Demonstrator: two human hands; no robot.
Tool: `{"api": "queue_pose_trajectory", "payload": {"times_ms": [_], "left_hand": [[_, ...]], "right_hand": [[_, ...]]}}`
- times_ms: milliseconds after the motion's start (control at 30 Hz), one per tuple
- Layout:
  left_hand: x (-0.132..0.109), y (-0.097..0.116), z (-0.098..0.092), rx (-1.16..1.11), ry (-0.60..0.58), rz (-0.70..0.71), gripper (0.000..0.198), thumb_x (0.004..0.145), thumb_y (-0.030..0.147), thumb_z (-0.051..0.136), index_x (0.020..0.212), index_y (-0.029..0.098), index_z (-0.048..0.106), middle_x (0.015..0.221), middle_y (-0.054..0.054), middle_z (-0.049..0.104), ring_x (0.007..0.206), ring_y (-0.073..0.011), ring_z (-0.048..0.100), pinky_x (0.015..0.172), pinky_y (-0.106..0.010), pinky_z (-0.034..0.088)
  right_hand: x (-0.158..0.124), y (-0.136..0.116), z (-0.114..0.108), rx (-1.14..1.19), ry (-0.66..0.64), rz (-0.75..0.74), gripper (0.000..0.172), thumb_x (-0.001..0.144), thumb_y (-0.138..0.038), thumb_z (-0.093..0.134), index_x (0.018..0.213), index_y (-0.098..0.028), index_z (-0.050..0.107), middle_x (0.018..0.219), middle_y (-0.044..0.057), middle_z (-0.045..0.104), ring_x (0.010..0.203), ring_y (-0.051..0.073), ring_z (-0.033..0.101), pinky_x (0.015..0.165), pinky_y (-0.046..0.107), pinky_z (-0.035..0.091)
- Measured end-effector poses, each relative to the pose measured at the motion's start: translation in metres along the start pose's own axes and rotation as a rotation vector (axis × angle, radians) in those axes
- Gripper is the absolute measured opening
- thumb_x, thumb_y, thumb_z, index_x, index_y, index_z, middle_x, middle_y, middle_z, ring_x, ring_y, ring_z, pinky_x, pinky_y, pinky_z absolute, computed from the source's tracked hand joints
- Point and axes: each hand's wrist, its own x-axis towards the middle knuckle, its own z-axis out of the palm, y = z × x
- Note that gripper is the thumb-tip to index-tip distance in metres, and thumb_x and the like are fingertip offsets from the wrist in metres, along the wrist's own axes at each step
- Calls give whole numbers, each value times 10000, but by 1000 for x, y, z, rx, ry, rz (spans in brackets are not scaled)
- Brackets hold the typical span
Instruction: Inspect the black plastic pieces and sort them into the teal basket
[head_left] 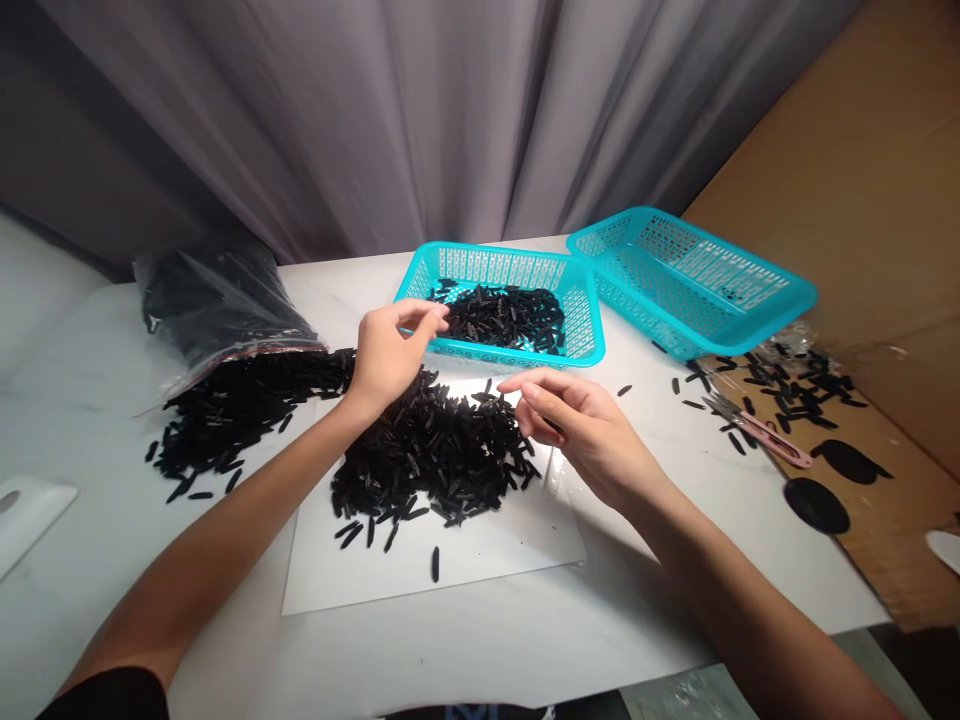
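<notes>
Small black elongated pieces (435, 455) lie heaped on a white sheet (480, 560), with one piece lying apart near its front. Over the near left edge of a turquoise basket (592, 335) is my left hand (394, 350), thumb and forefinger brought together; whatever they hold is too small to make out. More black pieces are inside this basket. My right hand (577, 425) hovers at the right side of the heap, its forefinger stretched out and apart from the thumb, with nothing visible held.
A clear bag (217, 300) of black pieces lies open at the left, pieces spread before it. A second turquoise basket (780, 290) stands at the back right. Pink-handled scissors (772, 440), two black oval items (817, 505) and scattered pieces lie at the right. A white object (34, 515) is far left.
</notes>
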Motion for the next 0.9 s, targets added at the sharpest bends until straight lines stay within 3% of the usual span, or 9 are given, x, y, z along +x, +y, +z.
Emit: {"api": "queue_pose_trajectory", "payload": {"times_ms": [100,167,267,367,433,567,733,800,900], "left_hand": [[3,-5,-1,-17,2,16,322,894,280,643,1186,146,672,995,-77,756,880,-156,701,678,-229,517],[0,2,-6,62,-48,119,251,883,261,649,1110,164,695,969,-54,752,833,-142,682,636,-219,484],[-4,17,-19,281,-279,248,102,869,268,664,872,195,736,838,-5,749,722,-134,658,625,-237,452],[-4,23,-32,612,-570,218,103,855,309,682,866,238,755,802,4,751,723,-182,677,626,-273,438],[-3,19,-36,809,-663,195,104,855,261,661,885,251,760,830,-14,759,774,-223,691,624,-289,429],[-2,5,-34,912,-750,217,164,840,164,614,886,244,750,873,-36,761,843,-252,691,628,-298,417],[1,4,-35,887,-776,213,160,872,191,590,925,238,734,864,-22,752,819,-227,683,627,-290,403],[0,11,-37,845,-773,236,155,912,237,573,949,221,722,911,-32,748,860,-228,681,658,-295,416],[-9,27,-33,635,-780,308,168,954,272,556,990,205,706,967,-27,735,890,-198,668,734,-296,444]], "right_hand": [[1,1,2,34,-10,29,239,930,-397,645,987,-178,720,646,-24,573,552,86,348,525,283,176],[1,2,2,40,-15,40,236,933,-395,637,993,-179,712,647,-24,580,545,85,338,526,285,175],[2,3,1,36,-25,47,233,932,-392,634,994,-180,707,660,-22,580,549,86,336,531,290,171],[2,4,0,50,-24,58,215,925,-372,642,1006,-182,701,680,-21,585,557,85,339,540,293,164],[1,5,0,57,-30,72,193,920,-350,648,1004,-184,699,690,-21,586,561,84,342,545,292,164],[1,6,1,66,-41,89,170,918,-327,644,1002,-191,702,702,-20,589,585,89,368,548,278,191],[1,4,2,157,7,139,138,884,-234,666,1008,-184,704,726,-13,640,612,85,457,556,226,305],[1,3,3,251,24,194,193,833,-132,664,1016,-170,709,805,18,700,682,96,556,619,211,400],[2,5,6,433,-1,304,306,765,-21,620,1024,-138,733,959,78,749,904,147,670,837,242,503]]}}
